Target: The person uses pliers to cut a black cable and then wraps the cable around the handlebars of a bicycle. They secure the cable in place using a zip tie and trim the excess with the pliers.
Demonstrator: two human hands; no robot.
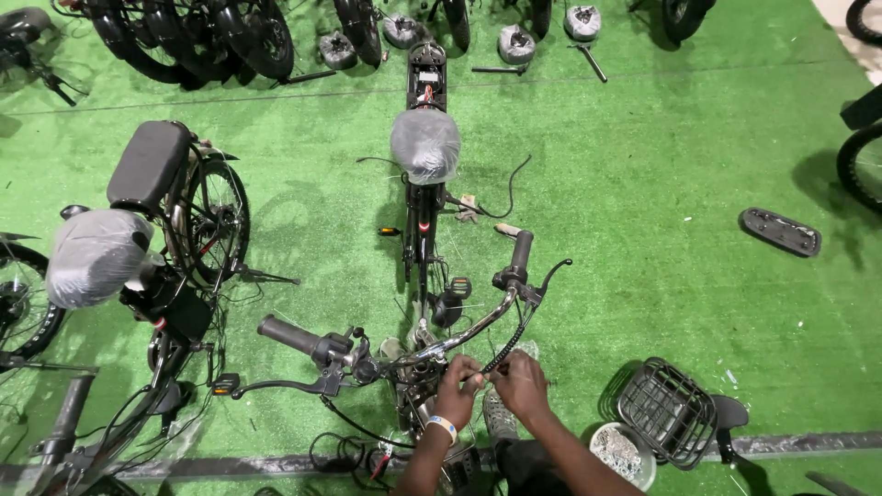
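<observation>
I look down on a black bicycle frame with its handlebar (pixel 459 335) across the middle and a plastic-wrapped saddle (pixel 425 144) beyond it. My left hand (pixel 457 391), with a pale wristband, and my right hand (pixel 520 384) meet at the handlebar stem, fingers pinched around a thin black cable (pixel 503 353) that runs up toward the right brake lever (pixel 548 274). Both hands grip close together on the cable and small parts there; what exactly lies under the fingers is hidden. The left grip (pixel 289 335) and right grip (pixel 521 250) are free.
A second bicycle with wrapped saddle (pixel 92 257) stands at left. A black wire basket (pixel 668 411) and a white bowl of small hardware (pixel 621 454) sit at lower right. A black flat part (pixel 780 231) lies at right. More bicycles and wheels line the far edge of the green turf.
</observation>
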